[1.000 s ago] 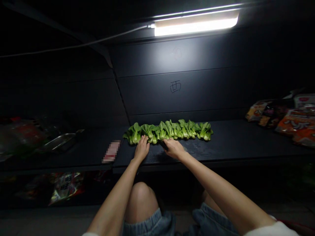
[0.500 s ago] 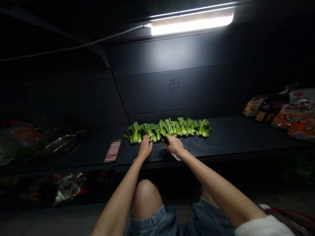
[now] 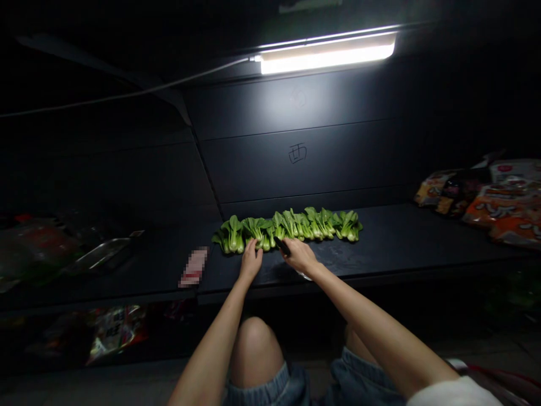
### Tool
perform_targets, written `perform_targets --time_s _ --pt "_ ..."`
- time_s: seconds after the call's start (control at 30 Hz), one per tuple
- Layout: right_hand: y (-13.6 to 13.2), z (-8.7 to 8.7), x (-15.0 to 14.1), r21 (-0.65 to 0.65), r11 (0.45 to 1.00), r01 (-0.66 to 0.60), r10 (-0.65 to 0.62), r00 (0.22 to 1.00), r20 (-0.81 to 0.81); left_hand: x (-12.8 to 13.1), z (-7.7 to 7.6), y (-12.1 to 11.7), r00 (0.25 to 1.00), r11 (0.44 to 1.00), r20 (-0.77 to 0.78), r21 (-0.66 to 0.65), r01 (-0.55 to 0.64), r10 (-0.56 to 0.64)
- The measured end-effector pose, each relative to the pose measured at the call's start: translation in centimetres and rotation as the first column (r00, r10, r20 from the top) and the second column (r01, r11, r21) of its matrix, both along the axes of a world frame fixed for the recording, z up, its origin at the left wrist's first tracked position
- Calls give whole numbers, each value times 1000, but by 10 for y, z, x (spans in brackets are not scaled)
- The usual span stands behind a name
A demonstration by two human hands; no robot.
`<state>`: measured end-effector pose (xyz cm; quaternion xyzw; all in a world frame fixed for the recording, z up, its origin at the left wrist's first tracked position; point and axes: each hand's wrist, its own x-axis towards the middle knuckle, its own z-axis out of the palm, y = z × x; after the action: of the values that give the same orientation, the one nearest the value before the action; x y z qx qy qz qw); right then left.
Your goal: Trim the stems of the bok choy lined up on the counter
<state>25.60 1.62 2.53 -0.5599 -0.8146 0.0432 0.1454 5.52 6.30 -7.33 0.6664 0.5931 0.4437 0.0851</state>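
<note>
the row of bok choy lies just beyond both hands on the dark shelf, its long axis running left to right across the person's front, while each head points the other way: bulb toward the person, leaves toward the back wall. the left hand seems the nearer one; its fingertips reach the bulbs left of the row's middle, and i cannot tell whether they grip one or only rest there. the right hand, near it, has its fingers clamped on a black handle, whose far end sits at the bulbs around the row's middle; a pale glint shows below the wrist, too small to identify.

the bok choy look fresh and plump, with broad green leaves and lighter stalks swelling at the base, packed side by side with leaves overlapping.
</note>
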Motion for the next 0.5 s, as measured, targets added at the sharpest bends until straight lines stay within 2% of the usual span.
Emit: perform_targets --time_s 0.3,0.5 --pt "0 2 -4 60 989 -137 129 984 127 -12 -7 -2 998 999 -46 14 -39 39" --pt "-3 4 -10 69 979 -193 178 968 178 -19 -4 -4 992 997 -110 55 -55 61"
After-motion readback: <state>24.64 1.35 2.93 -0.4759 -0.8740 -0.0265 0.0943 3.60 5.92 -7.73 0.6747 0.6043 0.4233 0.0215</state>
